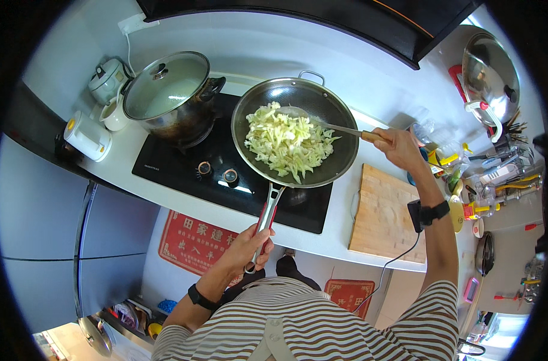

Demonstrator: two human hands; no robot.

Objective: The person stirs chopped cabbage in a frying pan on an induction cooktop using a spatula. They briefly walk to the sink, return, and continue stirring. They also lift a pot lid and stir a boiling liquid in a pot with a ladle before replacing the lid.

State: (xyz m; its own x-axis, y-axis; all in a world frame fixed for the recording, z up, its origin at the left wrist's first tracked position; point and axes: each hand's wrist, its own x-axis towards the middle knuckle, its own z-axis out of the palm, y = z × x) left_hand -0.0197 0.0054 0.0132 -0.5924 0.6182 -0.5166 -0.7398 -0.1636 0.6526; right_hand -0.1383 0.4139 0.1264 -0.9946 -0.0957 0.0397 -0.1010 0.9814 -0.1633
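My left hand grips the metal handle of a wok, which sits over the right side of a black glass cooktop. Pale green chopped vegetable, probably cauliflower or cabbage, is heaped in the middle of the wok. In my right hand is a metal spatula with a wooden grip. Its blade rests at the far side of the heap, partly behind the vegetable. The wok's small loop handle points toward the wall.
Left of the wok stands a lidded stockpot. A white kettle and a cream pitcher are farther left. A wooden cutting board lies to the right, below my forearm. Bottles crowd the right counter; a range hood hangs above.
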